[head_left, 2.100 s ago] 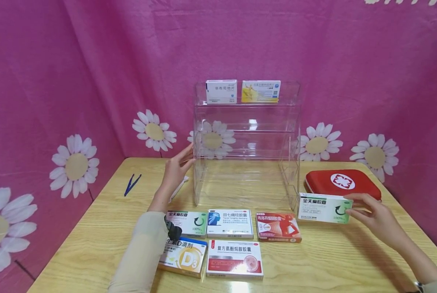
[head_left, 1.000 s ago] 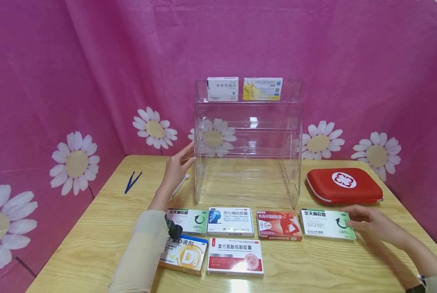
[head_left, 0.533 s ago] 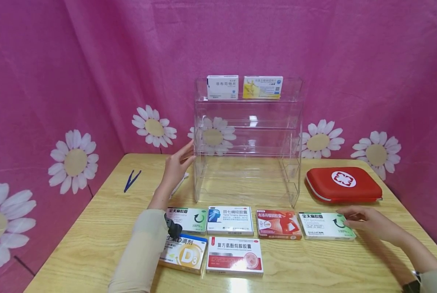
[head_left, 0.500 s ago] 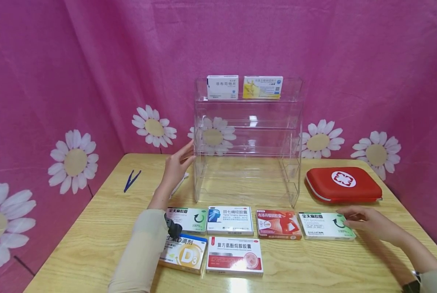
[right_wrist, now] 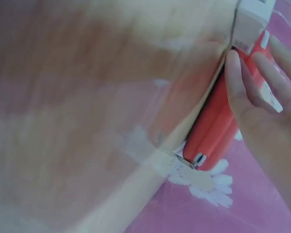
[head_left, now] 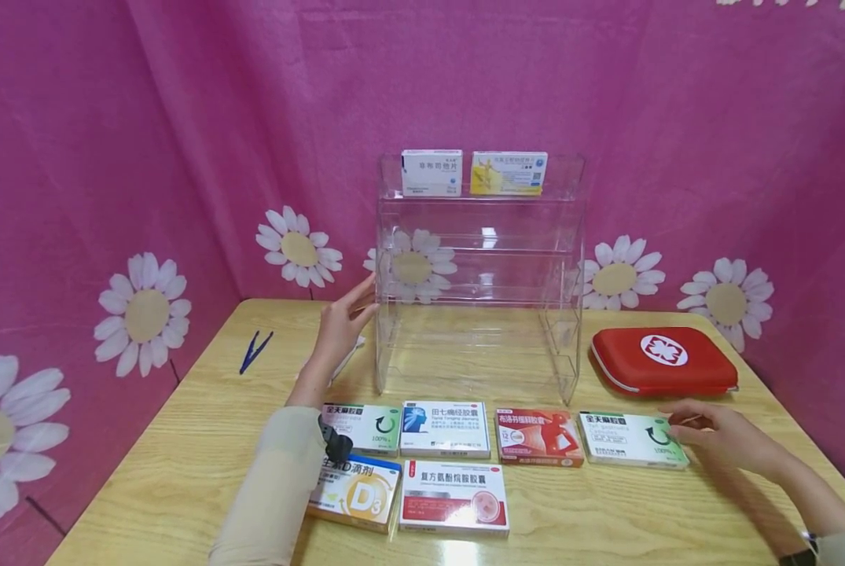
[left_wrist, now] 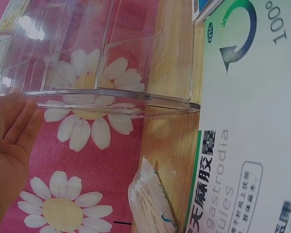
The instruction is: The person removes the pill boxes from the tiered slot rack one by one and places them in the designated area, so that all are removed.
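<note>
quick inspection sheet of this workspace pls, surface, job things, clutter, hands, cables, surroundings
surface: wooden table, light grain.
job's things: green-and-white medicine box flat at the right end of the front row; clear acrylic shelf rack upright behind, two small boxes on its top tier.
clutter: five more medicine boxes in two rows, red first-aid case, blue tweezers, pack of cotton swabs.
grippers: left hand with straight fingers against the rack's left side; right hand relaxed at the green-and-white box's right end.
cables: nothing seen.
surroundings: pink daisy-print cloth behind and beside.
</note>
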The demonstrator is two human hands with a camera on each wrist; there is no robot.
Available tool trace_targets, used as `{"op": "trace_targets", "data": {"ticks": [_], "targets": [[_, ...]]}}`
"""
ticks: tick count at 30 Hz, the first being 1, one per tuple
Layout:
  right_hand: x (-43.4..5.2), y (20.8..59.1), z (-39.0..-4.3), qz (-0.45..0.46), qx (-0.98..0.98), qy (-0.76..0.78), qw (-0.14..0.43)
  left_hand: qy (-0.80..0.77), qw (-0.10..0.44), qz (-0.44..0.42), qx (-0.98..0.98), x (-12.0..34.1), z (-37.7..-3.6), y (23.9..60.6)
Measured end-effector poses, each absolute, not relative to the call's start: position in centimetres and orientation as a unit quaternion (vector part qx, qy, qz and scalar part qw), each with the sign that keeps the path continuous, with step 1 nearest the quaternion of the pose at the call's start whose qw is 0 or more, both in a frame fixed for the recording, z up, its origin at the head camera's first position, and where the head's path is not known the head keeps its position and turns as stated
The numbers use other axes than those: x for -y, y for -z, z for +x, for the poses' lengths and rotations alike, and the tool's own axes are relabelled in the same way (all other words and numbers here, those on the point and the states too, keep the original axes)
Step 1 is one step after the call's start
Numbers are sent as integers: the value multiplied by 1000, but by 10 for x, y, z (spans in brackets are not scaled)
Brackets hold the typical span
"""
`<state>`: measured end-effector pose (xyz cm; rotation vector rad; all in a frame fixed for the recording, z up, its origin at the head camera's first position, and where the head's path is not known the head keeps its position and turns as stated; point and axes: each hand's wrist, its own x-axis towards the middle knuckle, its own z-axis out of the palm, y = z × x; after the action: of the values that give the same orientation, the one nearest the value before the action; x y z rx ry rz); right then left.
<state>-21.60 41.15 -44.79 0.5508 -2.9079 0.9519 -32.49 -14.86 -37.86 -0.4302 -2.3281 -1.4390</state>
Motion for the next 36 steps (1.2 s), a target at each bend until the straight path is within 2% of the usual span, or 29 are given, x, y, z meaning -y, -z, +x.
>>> {"op": "trace_targets", "data": {"ticks": [4,11,16,22,30,36], "targets": [[-411,434,-215,139,935,-323,51,512,183,-158,824,148,-326,379],[-390,393,-237,148,923,-337,112,511,193,-166,821,149,-328,378],[-364,365,-264,177,904,-361,146,514,185,-154,823,150,-327,378],[-327,327,-298,150,889,-387,191,518,189,-153,820,149,-325,380],[-277,272,-342,150,866,-358,314,518,196,-160,817,150,-327,382],[-250,240,-375,188,861,-313,354,518,194,-160,818,151,-328,383]]}}
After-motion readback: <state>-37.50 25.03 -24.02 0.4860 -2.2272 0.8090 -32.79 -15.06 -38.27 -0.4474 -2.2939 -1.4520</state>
